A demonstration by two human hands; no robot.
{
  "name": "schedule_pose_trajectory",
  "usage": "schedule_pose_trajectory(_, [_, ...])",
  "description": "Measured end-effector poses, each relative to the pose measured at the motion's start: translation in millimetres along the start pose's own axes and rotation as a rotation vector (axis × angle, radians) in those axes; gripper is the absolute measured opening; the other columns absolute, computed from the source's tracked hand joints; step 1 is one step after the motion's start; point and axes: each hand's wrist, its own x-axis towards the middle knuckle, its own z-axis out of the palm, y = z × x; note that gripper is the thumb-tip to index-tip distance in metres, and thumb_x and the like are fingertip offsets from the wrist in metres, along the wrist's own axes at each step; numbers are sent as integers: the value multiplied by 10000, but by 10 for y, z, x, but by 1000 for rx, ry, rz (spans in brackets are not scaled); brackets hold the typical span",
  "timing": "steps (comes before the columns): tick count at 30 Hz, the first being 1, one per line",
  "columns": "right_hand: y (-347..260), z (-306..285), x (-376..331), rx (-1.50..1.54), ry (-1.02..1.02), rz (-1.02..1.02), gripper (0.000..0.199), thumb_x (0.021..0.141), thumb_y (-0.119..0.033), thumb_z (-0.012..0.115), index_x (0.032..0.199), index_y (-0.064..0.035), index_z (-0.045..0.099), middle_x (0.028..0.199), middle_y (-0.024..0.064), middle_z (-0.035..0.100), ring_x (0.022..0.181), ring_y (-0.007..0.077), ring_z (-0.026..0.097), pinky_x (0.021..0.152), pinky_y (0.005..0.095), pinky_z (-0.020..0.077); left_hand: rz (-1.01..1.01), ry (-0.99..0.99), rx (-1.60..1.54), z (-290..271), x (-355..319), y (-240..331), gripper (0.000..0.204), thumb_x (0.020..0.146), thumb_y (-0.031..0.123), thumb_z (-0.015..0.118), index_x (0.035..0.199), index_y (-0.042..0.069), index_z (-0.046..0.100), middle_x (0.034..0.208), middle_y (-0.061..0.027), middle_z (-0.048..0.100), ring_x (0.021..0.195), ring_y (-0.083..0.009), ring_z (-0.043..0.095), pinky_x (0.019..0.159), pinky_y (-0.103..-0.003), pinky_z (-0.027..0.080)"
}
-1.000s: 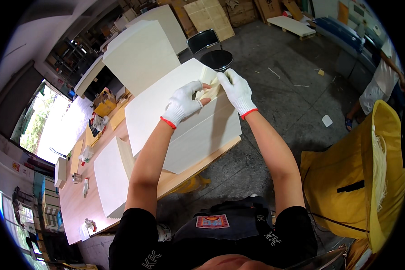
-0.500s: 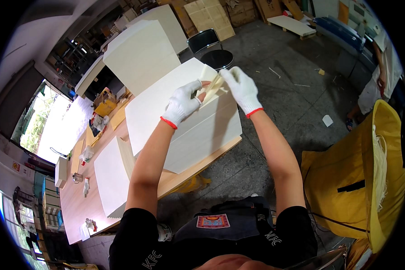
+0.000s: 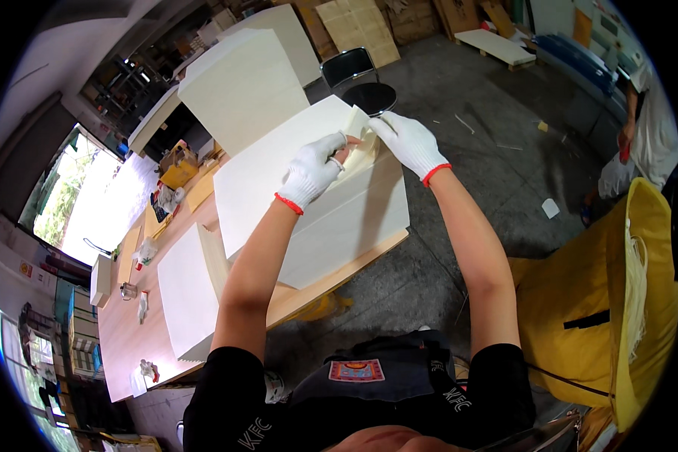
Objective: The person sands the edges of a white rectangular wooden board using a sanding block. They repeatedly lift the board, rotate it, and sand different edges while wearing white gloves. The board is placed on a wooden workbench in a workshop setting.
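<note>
A thick stack of large white paper sheets (image 3: 279, 162) lies on the wooden table in front of me. At its far right corner, several cream-white sheet edges (image 3: 363, 154) are lifted and bent back. My left hand (image 3: 314, 169), in a white knitted glove with a red cuff and bare fingertips showing, is closed with thumb and finger at these edges. Across from it my right hand (image 3: 408, 142), gloved the same way, pinches the corner of the lifted sheets. Its fingertips are partly hidden.
A smaller paper stack (image 3: 182, 297) lies nearer on the table (image 3: 120, 350), left of my forearm. Tall white stacks (image 3: 241, 83) and a black chair (image 3: 369, 98) stand beyond. A big yellow bag (image 3: 572, 290) stands at right, near another person (image 3: 652, 135).
The lifted sheet edges lie wider and flatter between my hands than before. My right hand has shifted slightly right and down. A plastic bag shows beside the other person.
</note>
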Motion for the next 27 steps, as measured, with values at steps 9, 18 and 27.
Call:
schedule_pose_trajectory(9, [-23, 176, -142, 231, 122, 187, 503, 1013, -522, 442, 982, -53, 621, 954, 234, 688, 933, 453, 641, 787, 517, 472, -135, -76, 10, -48, 3, 145, 279, 941, 220, 679, 1196, 108, 687, 945, -85, 711, 713, -148, 633, 730, -317, 515])
schedule_pose_trajectory(18, [-16, 219, -162, 204, 148, 158, 498, 1024, -530, 413, 1009, -74, 615, 928, 227, 698, 913, 459, 650, 782, 542, 474, -26, -21, 110, -8, 2, 51, 402, 850, 242, 803, 1226, 163, 687, 894, -87, 683, 745, -179, 650, 727, -350, 514])
schedule_pose_trajectory(27, [-40, 185, -173, 192, 127, 160, 508, 1024, -535, 410, 1002, -73, 620, 899, 231, 699, 887, 451, 661, 775, 535, 479, 50, 45, 70, 7, -1, 39, 310, 971, 151, 571, 1266, 149, 669, 1004, -131, 691, 881, -236, 655, 827, -359, 520])
